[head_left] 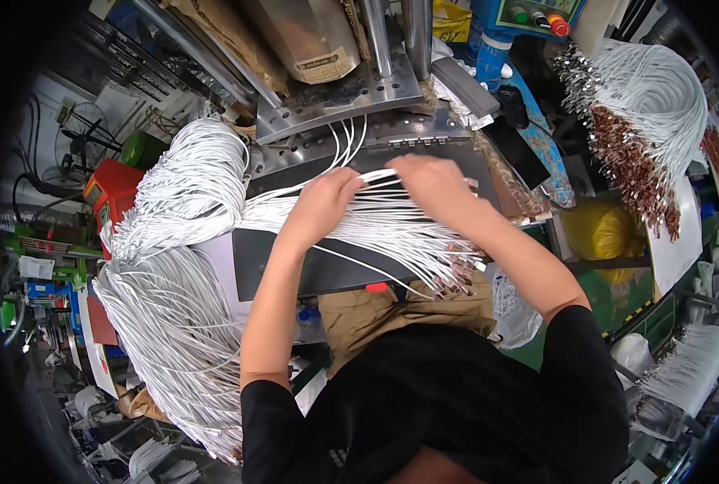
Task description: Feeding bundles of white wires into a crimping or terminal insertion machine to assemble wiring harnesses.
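My L hand (327, 202): gripping white cables (367, 222) w/ thumb + fingers | my R hand (436, 184): pinching strands farther R, bit blurred | cables: fanned over blk board (264, 270), prob. so strands don't tangle on me

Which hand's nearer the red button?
Right. In the picture, the right hand is below the red button, to its left; the left hand is farther left.
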The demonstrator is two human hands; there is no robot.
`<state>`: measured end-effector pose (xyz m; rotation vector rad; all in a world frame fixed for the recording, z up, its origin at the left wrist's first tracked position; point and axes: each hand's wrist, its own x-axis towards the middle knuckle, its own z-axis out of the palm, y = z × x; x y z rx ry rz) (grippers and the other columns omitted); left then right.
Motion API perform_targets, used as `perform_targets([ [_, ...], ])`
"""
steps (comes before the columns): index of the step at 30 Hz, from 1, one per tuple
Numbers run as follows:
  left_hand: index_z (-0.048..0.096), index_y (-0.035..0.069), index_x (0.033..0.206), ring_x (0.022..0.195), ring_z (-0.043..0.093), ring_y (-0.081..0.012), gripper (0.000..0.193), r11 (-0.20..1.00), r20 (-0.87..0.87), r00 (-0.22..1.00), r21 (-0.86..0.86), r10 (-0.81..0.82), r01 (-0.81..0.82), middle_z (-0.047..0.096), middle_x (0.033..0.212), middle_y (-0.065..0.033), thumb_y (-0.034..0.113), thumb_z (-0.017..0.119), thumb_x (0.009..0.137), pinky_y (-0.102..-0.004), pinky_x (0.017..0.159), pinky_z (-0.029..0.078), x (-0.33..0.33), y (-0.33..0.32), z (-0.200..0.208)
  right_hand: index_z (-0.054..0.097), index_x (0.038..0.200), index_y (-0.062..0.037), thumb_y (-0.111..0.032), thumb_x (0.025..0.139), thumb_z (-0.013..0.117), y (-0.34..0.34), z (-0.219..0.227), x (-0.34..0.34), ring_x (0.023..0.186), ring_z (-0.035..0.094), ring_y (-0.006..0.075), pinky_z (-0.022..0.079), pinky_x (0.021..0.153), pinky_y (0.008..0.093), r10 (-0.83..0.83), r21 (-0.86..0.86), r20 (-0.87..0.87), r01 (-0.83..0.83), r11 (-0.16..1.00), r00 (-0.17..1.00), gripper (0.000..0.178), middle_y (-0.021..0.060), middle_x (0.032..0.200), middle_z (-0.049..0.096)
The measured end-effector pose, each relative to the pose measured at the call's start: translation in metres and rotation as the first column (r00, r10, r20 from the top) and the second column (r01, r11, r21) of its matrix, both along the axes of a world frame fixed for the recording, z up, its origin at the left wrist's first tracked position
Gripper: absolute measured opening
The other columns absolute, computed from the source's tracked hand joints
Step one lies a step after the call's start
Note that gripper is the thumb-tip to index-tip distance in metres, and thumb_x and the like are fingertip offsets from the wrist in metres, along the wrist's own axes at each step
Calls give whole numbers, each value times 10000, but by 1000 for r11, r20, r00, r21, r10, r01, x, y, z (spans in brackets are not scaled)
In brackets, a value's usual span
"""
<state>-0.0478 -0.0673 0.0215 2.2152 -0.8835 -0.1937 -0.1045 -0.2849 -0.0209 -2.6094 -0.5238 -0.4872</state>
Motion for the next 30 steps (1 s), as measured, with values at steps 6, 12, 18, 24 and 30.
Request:
perform_targets([
  [6,668,-8,955,721,635,-297,249,983,57,985,-90,164,-159,663,801,-159,222,579,980,-343,687,487,10,-4,-35,605,950,-73,-124,839,614,5,1,0,820,674,300,543,676,426,-150,-20,4,150,989,989,122,98,833,665],
  [12,670,4,970,701,616,-296,296,955,73,955,-94,289,-281,605,747,-142,286,579,985,-385,680,482,-5,7,10,592,927,-61,-119,829,592,-33,26,-6,913,655,279,521,766,415,-214,-258,-9,204,944,977,114,93,891,649],
  [18,640,30,901,599,472,-79,343,998,-437,899,69,28,3,532,657,25,332,543,1031,-248,545,366,-24,-7,31,591,968,-62,-106,811,597,-13,20,-21,996,585,255,441,913,421,167,-247,160,-125,961,973,162,68,964,593],
  [24,653,44,1012,573,399,-52,322,997,-788,611,-65,-76,41,489,684,52,342,533,1035,-206,510,293,-53,-14,17,620,1069,-80,-146,811,615,-31,29,-26,968,588,235,465,897,387,102,-266,62,-82,960,993,267,59,944,591],
  [30,635,13,1123,567,408,-54,314,947,-901,376,-288,-217,-145,525,734,31,297,532,1038,-202,514,311,-52,-24,-20,635,1256,-75,-230,952,589,-59,18,12,982,627,266,494,897,404,-146,718,-362,375,586,921,344,88,1005,669],
])
